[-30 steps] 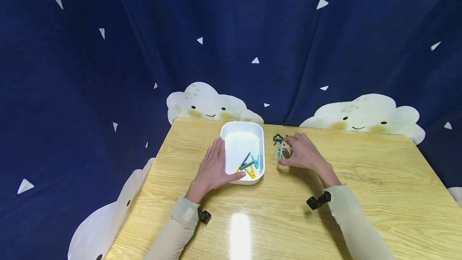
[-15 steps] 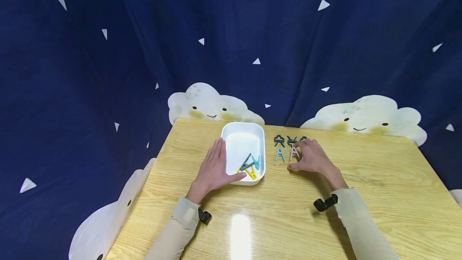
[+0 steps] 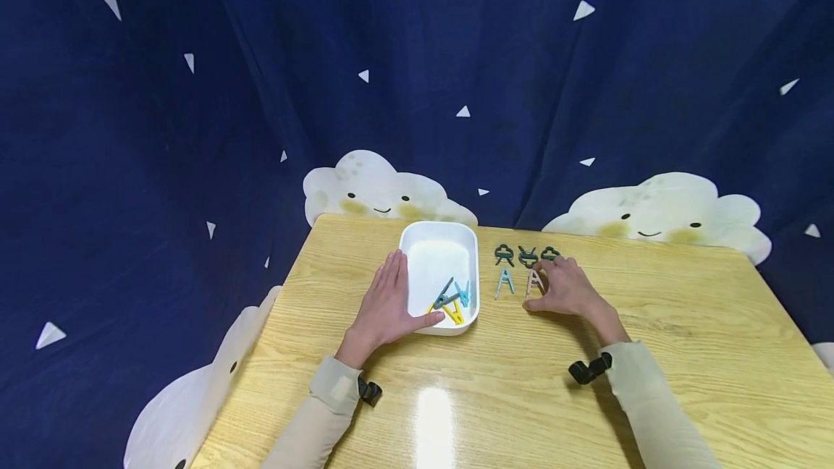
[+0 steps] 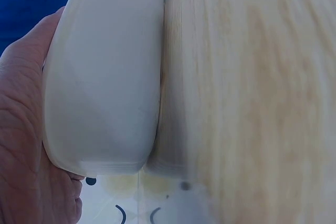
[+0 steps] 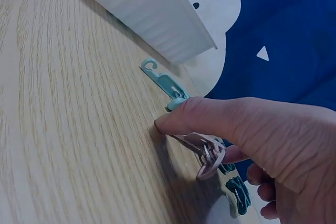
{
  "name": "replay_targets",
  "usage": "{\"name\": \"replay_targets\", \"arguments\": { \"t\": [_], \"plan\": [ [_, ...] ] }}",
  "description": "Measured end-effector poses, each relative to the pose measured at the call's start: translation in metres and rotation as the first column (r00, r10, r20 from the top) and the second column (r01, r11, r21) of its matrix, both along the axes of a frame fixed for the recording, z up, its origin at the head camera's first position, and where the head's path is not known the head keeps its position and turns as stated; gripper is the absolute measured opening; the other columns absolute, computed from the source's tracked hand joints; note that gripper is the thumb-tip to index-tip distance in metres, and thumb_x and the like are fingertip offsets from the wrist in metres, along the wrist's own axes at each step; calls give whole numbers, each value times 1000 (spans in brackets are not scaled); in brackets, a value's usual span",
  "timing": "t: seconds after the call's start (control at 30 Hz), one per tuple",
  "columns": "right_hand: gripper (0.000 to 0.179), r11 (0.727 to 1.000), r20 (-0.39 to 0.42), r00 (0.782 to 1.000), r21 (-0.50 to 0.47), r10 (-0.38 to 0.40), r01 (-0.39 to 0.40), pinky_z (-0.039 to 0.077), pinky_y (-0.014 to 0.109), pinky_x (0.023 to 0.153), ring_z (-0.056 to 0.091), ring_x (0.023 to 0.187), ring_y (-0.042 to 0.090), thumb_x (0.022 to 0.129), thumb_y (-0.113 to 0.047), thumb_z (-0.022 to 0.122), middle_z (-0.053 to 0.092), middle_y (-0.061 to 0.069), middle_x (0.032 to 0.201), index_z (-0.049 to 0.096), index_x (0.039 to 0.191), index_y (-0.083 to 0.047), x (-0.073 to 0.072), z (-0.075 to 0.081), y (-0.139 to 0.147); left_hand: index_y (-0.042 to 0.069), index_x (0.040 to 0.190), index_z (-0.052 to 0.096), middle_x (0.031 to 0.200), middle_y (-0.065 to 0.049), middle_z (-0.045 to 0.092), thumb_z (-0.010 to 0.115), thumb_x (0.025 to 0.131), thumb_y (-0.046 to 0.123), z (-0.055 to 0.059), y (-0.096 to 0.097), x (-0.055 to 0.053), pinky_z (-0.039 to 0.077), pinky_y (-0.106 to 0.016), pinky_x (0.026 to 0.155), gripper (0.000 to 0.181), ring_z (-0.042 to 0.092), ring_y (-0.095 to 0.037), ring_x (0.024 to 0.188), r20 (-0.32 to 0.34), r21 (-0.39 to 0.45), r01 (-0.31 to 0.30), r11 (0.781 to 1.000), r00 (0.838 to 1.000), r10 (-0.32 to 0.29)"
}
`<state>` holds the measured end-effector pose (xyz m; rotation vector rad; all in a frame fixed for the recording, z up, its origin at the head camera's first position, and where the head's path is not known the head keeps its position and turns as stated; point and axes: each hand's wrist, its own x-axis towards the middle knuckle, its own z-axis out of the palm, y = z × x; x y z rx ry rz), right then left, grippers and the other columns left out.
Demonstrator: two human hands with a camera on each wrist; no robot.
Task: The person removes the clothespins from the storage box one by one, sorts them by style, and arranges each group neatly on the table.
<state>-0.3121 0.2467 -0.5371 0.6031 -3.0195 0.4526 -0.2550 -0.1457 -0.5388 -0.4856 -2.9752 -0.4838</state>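
Note:
A pale pink clothespin point(image 3: 534, 281) lies between the thumb and fingertips of my right hand point(image 3: 568, 291), which pinches it at the tabletop. In the right wrist view the thumb covers one end of the pink clothespin point(image 5: 207, 153). Left of it rests a light blue clothespin point(image 3: 504, 282). Behind these stand three dark green clips point(image 3: 504, 254) in a row. My left hand point(image 3: 384, 302) rests with straight fingers along the left wall of a white plastic tub point(image 3: 438, 226), its thumb over the near rim. Inside the tub are yellow, grey-green and blue clothespins point(image 3: 454, 312).
The wooden table point(image 3: 495, 396) runs back to a dark blue curtain point(image 3: 417, 93) printed with white clouds and triangles. The white tub point(image 5: 142, 14) stands just beyond the light blue clothespin in the right wrist view.
My right hand has moved right with the pink clothespin, from over the light blue one to a place beside it. The green clips now show more fully. The left hand stays at the tub.

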Motion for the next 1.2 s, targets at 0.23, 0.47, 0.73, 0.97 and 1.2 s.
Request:
{"name": "replay_targets", "arguments": {
  "t": [0.23,0.47,0.73,0.97,1.2],
  "plan": [
    [82,1000,-11,1000,-13,-24,24,44,58,83,52,98,43,67,-55,91,63,22,107,66,125,-2,0,-1,-1,-2,166,1,175,-20,3,42,74,101,1,0,0,9,-42,130,143,-1,-27,162,9,-10,1,1000,1000,-1],
    [82,998,-54,998,-62,-25,21,43,60,86,52,100,44,70,-54,90,62,22,108,65,126,1,3,11,-16,-3,165,3,174,-21,5,45,75,100,1,-1,1,11,-43,130,143,1,-28,162,-4,-1,2,1000,1000,-2],
    [62,988,-102,994,-150,29,-44,40,62,94,54,109,43,82,-41,82,66,23,113,68,124,2,6,22,-42,-3,166,2,175,-18,1,46,75,99,1,-1,1,11,-42,130,143,1,-28,162,-2,8,7,1000,1000,-7],
    [44,974,-149,988,-214,46,-77,38,57,97,55,113,39,88,-35,76,70,19,117,70,118,-3,5,24,-64,-3,165,3,174,-21,5,46,76,98,1,0,1,11,-43,130,142,3,-29,162,-12,6,9,1000,1000,-9],
    [34,957,-206,972,-239,114,-163,39,46,85,53,94,27,88,-29,77,72,11,110,71,113,-7,5,32,-98,-3,165,4,174,-20,4,48,76,97,1,0,1,13,-44,130,142,3,-29,162,-12,20,15,1000,1000,-15]
  ]
}}
